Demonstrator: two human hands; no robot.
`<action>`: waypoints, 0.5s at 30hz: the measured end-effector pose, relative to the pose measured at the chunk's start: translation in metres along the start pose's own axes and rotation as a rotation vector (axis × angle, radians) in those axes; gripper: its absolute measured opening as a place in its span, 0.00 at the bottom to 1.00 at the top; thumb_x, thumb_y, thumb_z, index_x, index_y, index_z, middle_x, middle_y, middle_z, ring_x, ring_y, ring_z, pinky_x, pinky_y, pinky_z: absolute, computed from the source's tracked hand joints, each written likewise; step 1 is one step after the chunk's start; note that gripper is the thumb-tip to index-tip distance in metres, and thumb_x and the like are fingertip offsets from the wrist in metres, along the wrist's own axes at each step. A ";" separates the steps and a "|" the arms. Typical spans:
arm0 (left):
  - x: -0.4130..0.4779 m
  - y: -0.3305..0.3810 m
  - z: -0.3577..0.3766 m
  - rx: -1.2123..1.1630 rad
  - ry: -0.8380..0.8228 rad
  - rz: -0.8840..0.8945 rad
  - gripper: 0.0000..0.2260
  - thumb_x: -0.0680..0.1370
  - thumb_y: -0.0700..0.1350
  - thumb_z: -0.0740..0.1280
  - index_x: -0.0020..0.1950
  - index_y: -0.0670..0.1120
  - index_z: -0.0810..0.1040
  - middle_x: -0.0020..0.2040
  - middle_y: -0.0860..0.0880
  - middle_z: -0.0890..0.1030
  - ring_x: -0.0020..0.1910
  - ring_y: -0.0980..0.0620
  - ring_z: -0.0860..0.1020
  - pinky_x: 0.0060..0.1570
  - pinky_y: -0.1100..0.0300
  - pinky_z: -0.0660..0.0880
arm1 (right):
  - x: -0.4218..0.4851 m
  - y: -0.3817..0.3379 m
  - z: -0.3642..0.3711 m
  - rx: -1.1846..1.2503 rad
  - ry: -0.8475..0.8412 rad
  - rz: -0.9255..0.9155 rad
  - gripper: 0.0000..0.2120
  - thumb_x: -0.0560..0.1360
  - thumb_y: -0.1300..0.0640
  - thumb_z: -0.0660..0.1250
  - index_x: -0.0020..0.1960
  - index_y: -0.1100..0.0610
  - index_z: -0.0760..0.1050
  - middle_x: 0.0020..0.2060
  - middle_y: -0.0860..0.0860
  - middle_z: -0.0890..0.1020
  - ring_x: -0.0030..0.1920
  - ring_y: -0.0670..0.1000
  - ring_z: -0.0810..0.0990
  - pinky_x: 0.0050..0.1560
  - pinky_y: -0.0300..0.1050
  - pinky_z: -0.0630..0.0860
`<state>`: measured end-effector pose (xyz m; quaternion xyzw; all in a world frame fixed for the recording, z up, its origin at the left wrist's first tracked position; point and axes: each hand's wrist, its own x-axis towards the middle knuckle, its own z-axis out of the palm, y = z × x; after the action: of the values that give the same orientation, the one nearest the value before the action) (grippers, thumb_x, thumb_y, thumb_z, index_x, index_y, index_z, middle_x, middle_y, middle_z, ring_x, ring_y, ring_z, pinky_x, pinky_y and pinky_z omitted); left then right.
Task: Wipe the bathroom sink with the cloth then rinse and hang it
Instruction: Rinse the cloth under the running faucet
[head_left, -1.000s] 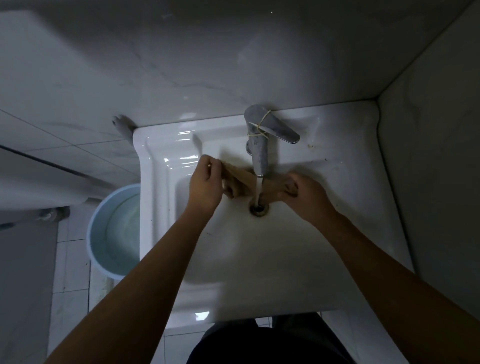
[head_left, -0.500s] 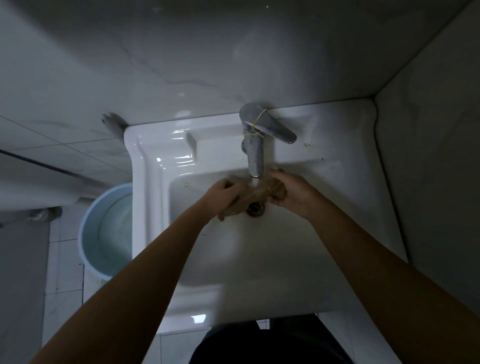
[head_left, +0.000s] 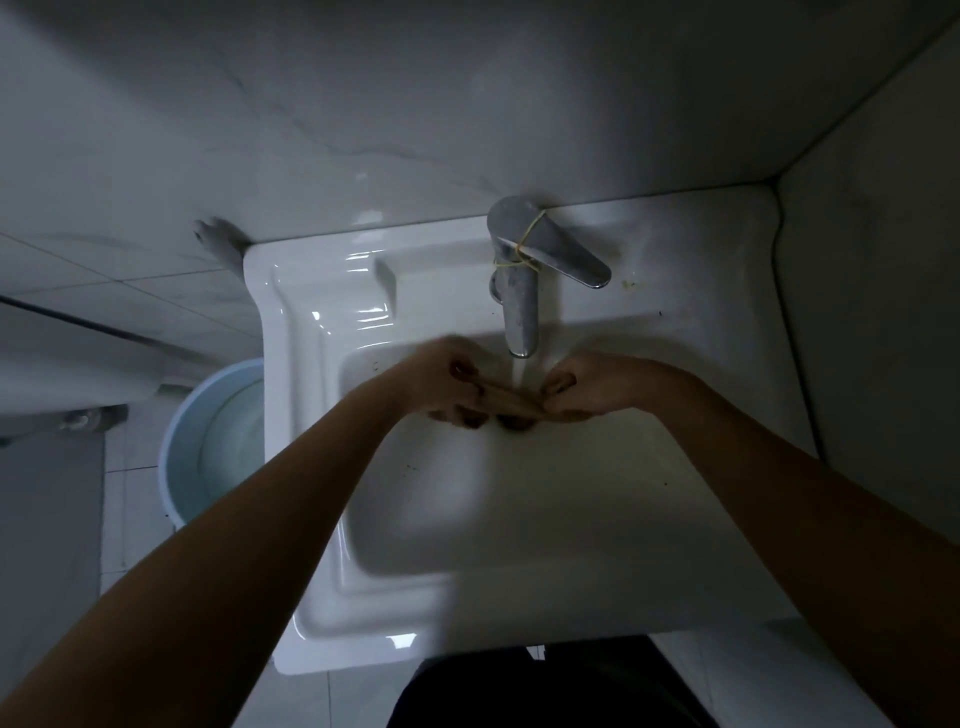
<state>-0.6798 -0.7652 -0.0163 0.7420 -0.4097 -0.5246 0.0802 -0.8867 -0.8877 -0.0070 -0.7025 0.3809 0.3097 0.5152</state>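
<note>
Left hand (head_left: 447, 384): fingers curled round one end of the cloth (head_left: 506, 402), clenched on it. Right hand (head_left: 589, 387): fingers and thumb pinch the other end, also grasping. Both hands slightly blurred, so single fingers are hard to separate.

Cloth: brown, bunched into a short strip between the two hands, inside the sink bowl, just below the spout. Water stream (head_left: 521, 370) falls from the faucet (head_left: 519, 306) onto the middle of the cloth.

Faucet: metal, single lever angled to the right, yellow rubber band (head_left: 525, 253) looped round lever and body.

Sink (head_left: 306, 519): white ceramic, rectangular, set into the wall corner. Small dark specks in the bowl; a yellowish mark on the deck just right of the lever.

Left of the sink, on the floor: light blue bucket (head_left: 208, 441), partly hidden behind the rim.

Wall (head_left: 363, 104): pale marbled tile behind and to the right.

Dark clothing (head_left: 519, 691) at the bottom edge, below the sink's front rim
</note>
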 end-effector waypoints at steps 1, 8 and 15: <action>0.001 0.001 0.000 -0.069 0.048 0.020 0.07 0.76 0.39 0.70 0.54 0.43 0.80 0.43 0.48 0.83 0.38 0.46 0.82 0.30 0.68 0.76 | 0.002 -0.002 0.000 -0.023 -0.034 0.029 0.14 0.74 0.47 0.69 0.53 0.55 0.82 0.46 0.52 0.84 0.41 0.48 0.78 0.40 0.41 0.73; 0.001 0.000 0.022 -0.831 0.179 -0.239 0.11 0.79 0.52 0.68 0.50 0.44 0.82 0.48 0.41 0.85 0.42 0.45 0.82 0.41 0.51 0.83 | 0.015 -0.002 0.013 0.899 0.020 0.026 0.16 0.79 0.48 0.62 0.52 0.56 0.83 0.46 0.54 0.87 0.48 0.56 0.85 0.53 0.52 0.80; 0.001 0.007 0.058 -1.372 -0.003 -0.395 0.21 0.77 0.61 0.61 0.57 0.46 0.79 0.60 0.40 0.81 0.61 0.38 0.79 0.65 0.38 0.73 | 0.031 -0.003 0.034 1.261 -0.011 0.034 0.20 0.75 0.49 0.64 0.64 0.56 0.79 0.57 0.56 0.81 0.52 0.54 0.82 0.51 0.49 0.79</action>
<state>-0.7327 -0.7520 -0.0387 0.5837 0.1547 -0.6698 0.4321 -0.8694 -0.8608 -0.0402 -0.2557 0.4987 0.0373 0.8274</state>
